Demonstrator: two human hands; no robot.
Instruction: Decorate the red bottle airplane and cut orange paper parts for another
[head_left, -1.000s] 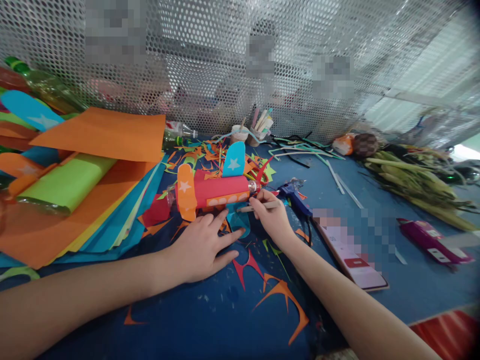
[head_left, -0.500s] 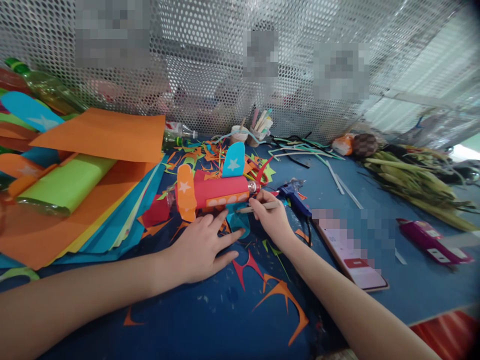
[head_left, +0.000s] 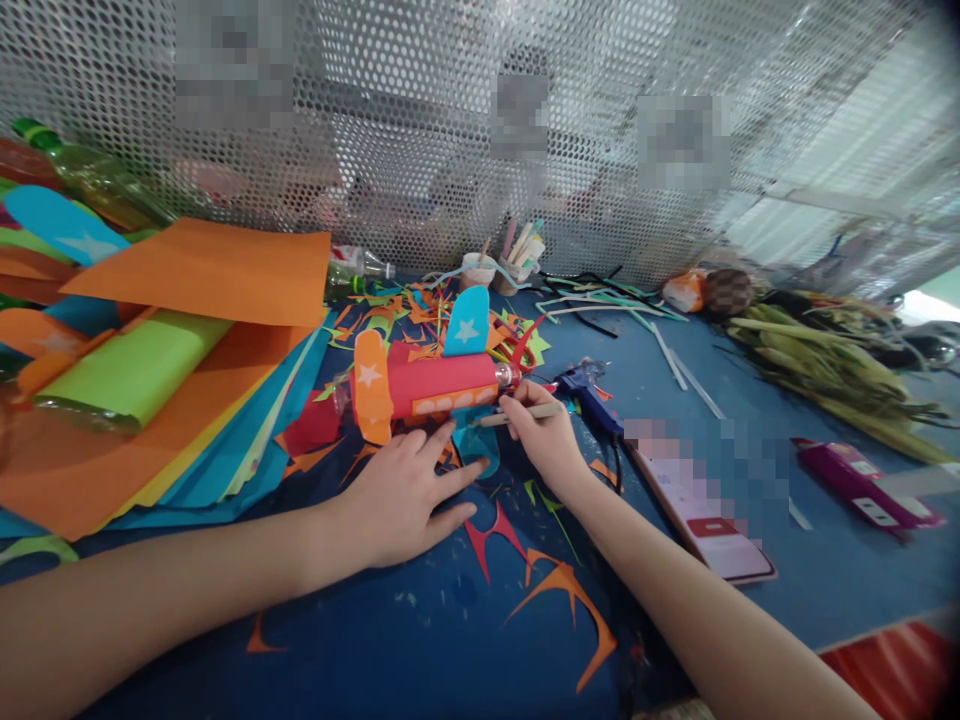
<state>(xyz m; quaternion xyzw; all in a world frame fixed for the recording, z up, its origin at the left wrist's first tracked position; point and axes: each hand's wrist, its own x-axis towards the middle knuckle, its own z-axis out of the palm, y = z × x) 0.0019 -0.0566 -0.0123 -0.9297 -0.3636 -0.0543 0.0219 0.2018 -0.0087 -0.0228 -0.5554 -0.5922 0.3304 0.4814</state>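
A bottle wrapped in red paper [head_left: 442, 378] lies on its side, shaped like a small plane. It has an orange tail piece with a star and a raised blue wing [head_left: 468, 322]. A second blue wing [head_left: 481, 455] lies low on the near side. My left hand [head_left: 409, 490] rests with fingers spread, its fingertips on that near wing. My right hand [head_left: 544, 430] pinches a slim pale pen or marker [head_left: 525, 413], its tip at the near blue wing. Small marks on the wing are too fine to make out.
Stacked coloured paper [head_left: 247, 400] and a green-wrapped bottle [head_left: 135, 365] fill the left. Paper scraps [head_left: 566, 590] surround the work. A blue glue gun [head_left: 592, 400], a phone [head_left: 705, 510] and a purple packet [head_left: 866, 485] lie right. Cups of markers [head_left: 517, 265] and dry husks [head_left: 817, 360] stand behind.
Almost nothing differs. Both hands keep their places, and the pen tip stays at the near blue wing.
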